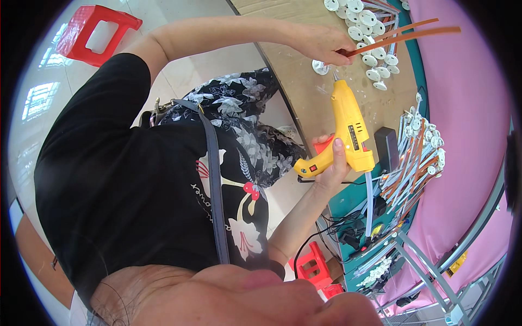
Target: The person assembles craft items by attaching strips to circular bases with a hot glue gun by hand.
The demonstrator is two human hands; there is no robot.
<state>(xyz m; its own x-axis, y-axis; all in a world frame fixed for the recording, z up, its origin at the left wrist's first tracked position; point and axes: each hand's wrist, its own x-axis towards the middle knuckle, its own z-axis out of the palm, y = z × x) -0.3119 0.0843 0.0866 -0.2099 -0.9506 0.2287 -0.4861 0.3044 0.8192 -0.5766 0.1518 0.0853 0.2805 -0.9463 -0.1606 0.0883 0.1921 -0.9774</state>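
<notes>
A yellow hot glue gun (348, 117) is in my right hand (336, 168), the fingers wrapped round its handle and red trigger. A translucent glue stick (369, 209) sticks out of its rear. The metal nozzle points toward my left hand (329, 46), which pinches thin, flat brown strips (413, 37) with their long ends reaching out over the table. Beside the nozzle and my left fingertips is a small white disc (320, 67); whether they touch it, I cannot tell.
Several white discs on thin stems (367, 24) lie at the far side of the brown board (304, 98). More white and brown stems (408, 168) are heaped near a black box (386, 149). Cables tangle on the green mat (340, 201). Red stools (98, 35) stand on the floor.
</notes>
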